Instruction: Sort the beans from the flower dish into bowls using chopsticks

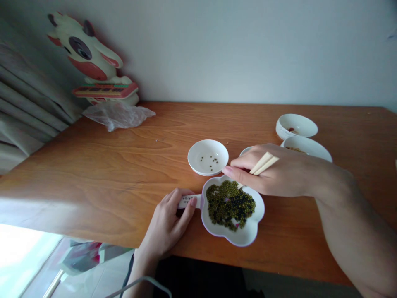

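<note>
A flower-shaped white dish with a lilac rim (257, 229) sits near the table's front edge, holding green and black beans (231, 205). My left hand (169, 217) pinches its short labelled handle (190, 201) between thumb and fingers. Over the dish's far right side, my right hand (266, 169) is closed around a pair of chopsticks (263, 164); their tips reach down to the beans. Just beyond the dish stands a round white bowl (198, 155) with several small beans at its bottom. Another white bowl (246, 150) is mostly hidden behind my right hand.
Two more white bowls stand at the back right: one (287, 132) with a few reddish bits, the nearer one (322, 152) with pale pieces. A cow-shaped toy keyboard (105, 89) and a crumpled plastic bag (119, 116) are at the back left. A cable (145, 279) crosses below my left wrist.
</note>
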`<state>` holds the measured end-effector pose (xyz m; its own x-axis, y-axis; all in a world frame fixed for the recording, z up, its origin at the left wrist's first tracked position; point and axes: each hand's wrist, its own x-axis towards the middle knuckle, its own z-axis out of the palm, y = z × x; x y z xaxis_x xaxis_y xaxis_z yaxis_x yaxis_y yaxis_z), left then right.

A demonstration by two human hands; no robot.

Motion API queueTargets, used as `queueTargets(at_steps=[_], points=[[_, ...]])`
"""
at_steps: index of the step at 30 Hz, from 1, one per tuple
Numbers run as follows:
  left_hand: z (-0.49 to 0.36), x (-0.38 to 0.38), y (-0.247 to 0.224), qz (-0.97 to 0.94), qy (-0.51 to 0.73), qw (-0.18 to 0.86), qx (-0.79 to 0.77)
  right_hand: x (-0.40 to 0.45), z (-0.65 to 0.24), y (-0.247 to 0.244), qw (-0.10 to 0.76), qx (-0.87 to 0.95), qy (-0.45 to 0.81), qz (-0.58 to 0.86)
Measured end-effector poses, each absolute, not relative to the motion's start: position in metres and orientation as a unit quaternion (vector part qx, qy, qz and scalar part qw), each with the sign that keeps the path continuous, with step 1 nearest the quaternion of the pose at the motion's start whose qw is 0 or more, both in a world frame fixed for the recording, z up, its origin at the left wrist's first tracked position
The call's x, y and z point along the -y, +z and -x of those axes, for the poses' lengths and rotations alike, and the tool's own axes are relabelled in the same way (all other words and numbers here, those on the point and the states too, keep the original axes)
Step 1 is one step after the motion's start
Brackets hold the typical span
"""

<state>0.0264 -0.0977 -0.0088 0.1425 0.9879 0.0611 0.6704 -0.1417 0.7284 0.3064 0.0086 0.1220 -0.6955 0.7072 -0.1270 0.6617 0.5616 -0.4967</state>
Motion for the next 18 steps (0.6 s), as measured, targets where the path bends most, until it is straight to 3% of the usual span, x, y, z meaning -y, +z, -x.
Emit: queueTargets(at_steps=[8, 18], points=[[-0.028, 0.098, -0.006, -0.708, 0.283, 0.279, -0.584, -0.004, -0.303, 0.132, 0.013, 0.851, 0.313, 0.421], [-0.026, 0.097, -0.005, -0.71, 0.279, 0.297, -0.574, -0.009, -0.293, 0.109, 0.076, 0.88, 0.357, 0.306]])
